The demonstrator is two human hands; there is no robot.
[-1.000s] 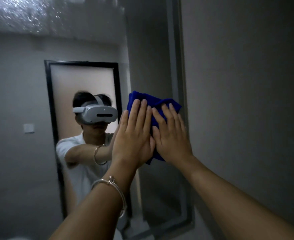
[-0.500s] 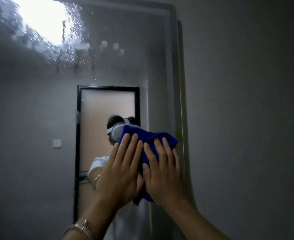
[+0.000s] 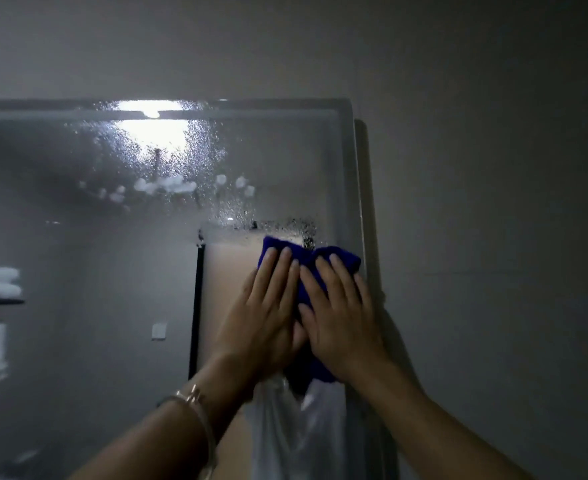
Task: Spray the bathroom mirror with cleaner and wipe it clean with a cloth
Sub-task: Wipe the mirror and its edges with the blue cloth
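Fingers [image 3: 271, 271] on both hands straight and flat, pressing the blue cloth [image 3: 308, 259] onto the mirror [image 3: 78, 258] near its right edge. I see the left hand [image 3: 265, 320] touching the right hand [image 3: 343, 323], bracelet [image 3: 195, 407] on left wrist. Spray drops and foam [image 3: 168, 183] sit on the glass above the cloth.
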